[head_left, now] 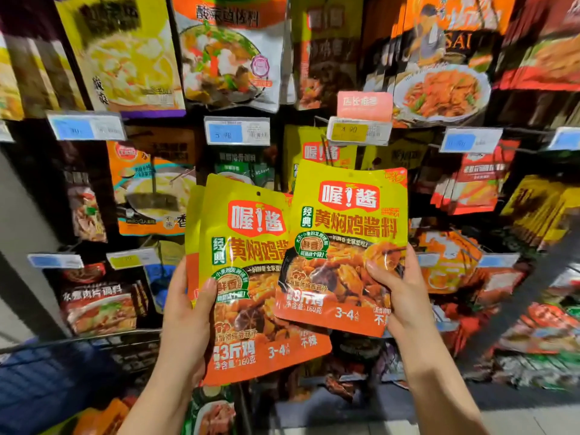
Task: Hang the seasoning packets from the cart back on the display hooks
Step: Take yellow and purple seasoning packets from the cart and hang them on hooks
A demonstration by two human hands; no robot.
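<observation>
The left hand (185,312) holds a small stack of flat yellow and orange plastic seasoning packets (248,277), thumb on the front. The right hand (398,290) pinches one more yellow and orange packet (348,246) by its right edge, just below a yellow price tag (357,132). Both are up in front of the packets hanging on the display. The blue cart (47,381) is low on the left.

Before you stands a dark display rack (201,127) crowded with hanging sauce pouches (131,58), blurred toward the edges. Blue price tags (237,130) and a yellow price tag (357,131) front the hooks. At your left runs a pale grey wall (22,221); light floor (518,419) shows lower right.
</observation>
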